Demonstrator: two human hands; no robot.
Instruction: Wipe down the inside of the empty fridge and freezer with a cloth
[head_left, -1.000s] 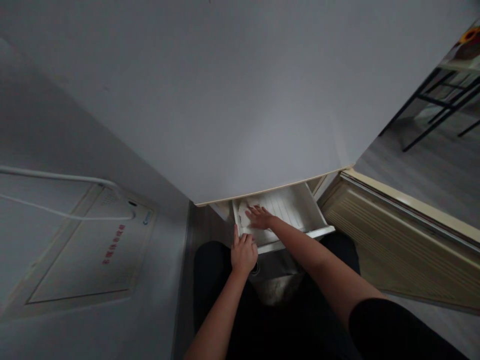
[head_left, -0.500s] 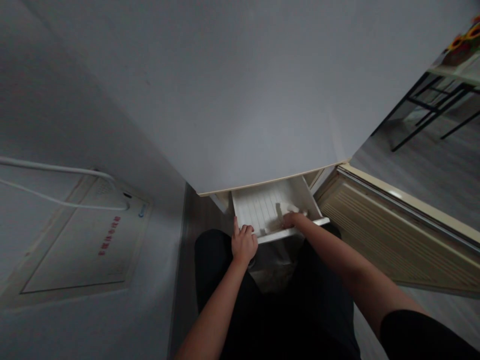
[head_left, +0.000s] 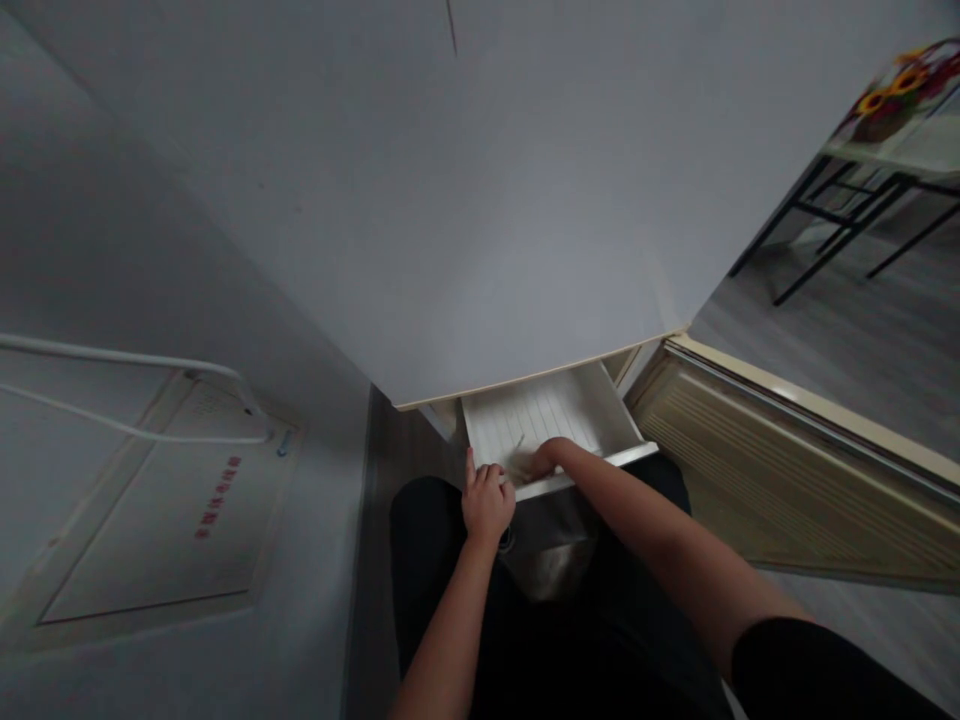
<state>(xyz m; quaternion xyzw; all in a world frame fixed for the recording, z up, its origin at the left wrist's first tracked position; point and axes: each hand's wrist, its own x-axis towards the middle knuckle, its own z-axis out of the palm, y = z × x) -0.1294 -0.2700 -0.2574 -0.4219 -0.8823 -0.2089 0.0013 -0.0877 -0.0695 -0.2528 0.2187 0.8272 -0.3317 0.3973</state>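
A white drawer (head_left: 592, 405) with a ribbed floor stands pulled out from under a large white appliance front (head_left: 487, 200). My left hand (head_left: 487, 500) grips the drawer's front rim at its left corner. My right hand (head_left: 547, 455) reaches inside the drawer, close behind the front rim and left of the middle. Its fingers are curled down on a pale cloth (head_left: 525, 466) that lies against the drawer floor. Most of the cloth is hidden under the hand. My dark-clothed knees (head_left: 420, 540) sit just below the drawer.
An open beige door with ribbed lining (head_left: 787, 470) swings out at the right. A wall panel with red lettering (head_left: 150, 520) and a white cable (head_left: 112, 355) are on the left. A black-legged table with a flower print (head_left: 892, 100) stands at the far right on grey flooring.
My right hand slid with the cloth from the drawer's left side to its right side, then back toward the front middle. My left hand stayed on the front rim.
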